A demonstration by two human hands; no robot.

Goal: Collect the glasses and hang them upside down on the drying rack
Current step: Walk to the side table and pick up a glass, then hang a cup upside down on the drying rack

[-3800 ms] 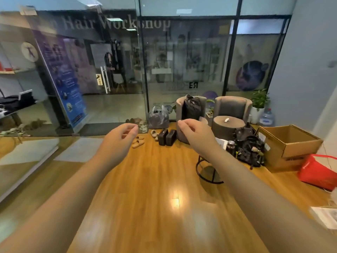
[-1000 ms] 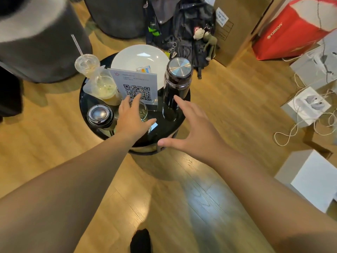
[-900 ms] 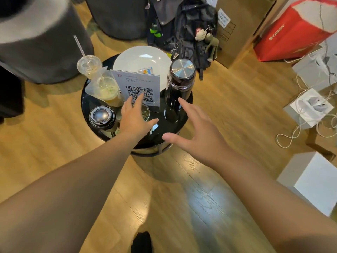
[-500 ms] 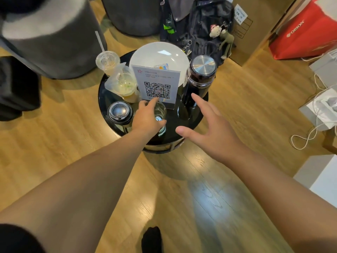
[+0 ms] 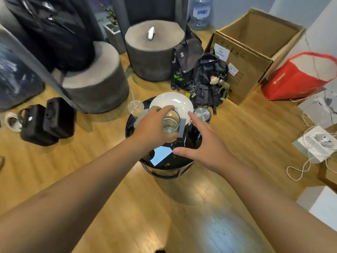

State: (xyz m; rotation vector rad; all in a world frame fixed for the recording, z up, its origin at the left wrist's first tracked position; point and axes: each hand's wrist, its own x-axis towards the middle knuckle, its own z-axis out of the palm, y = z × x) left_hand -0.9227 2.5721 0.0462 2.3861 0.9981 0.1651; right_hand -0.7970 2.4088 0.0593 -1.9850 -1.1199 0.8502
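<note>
My left hand is wrapped around a clear drinking glass, holding it upright above the round black side table. A little liquid shows at the bottom of the glass. My right hand hovers just right of the glass with its fingers spread and nothing in it. No drying rack is in view.
On the table stand a white plate, a black flask with a steel lid and a plastic cup with a straw. Grey poufs, black backpacks, a cardboard box, a red bag and black cases ring the table.
My left hand closed on the glass beside the QR sign and raised it off the table. My head tilted up, bringing the poufs and box into view. The right hand stayed open nearby.
</note>
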